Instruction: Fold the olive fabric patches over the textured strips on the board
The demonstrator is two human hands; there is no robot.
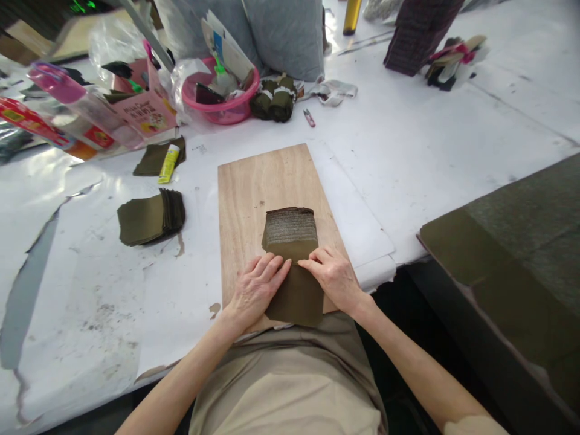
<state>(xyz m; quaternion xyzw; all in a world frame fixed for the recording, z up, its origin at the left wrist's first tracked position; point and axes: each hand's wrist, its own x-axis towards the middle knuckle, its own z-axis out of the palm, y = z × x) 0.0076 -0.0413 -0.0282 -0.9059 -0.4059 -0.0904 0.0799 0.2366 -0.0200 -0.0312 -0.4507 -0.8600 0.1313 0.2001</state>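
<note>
Olive fabric pieces (296, 296) lie on a wooden board (244, 199) in front of me, the lower one reaching to the board's near edge. Behind my fingers, a stack of fabric pieces (290, 225) shows many layered edges. My left hand (260, 284) rests on the cloth with its fingers stretched out over its left side. On the right side, my right hand (333, 275) pinches the cloth at a crosswise edge, thumb and forefinger together. The two hands' fingertips nearly meet at the middle of that edge.
Left of the board sits another fabric stack (142, 219). A yellow tube (169, 163) lies on more olive cloth (151, 160). Thread snips (309, 118) lie beyond the board, near a pink basket (222, 109). Olive material covers a surface (507, 266) at right.
</note>
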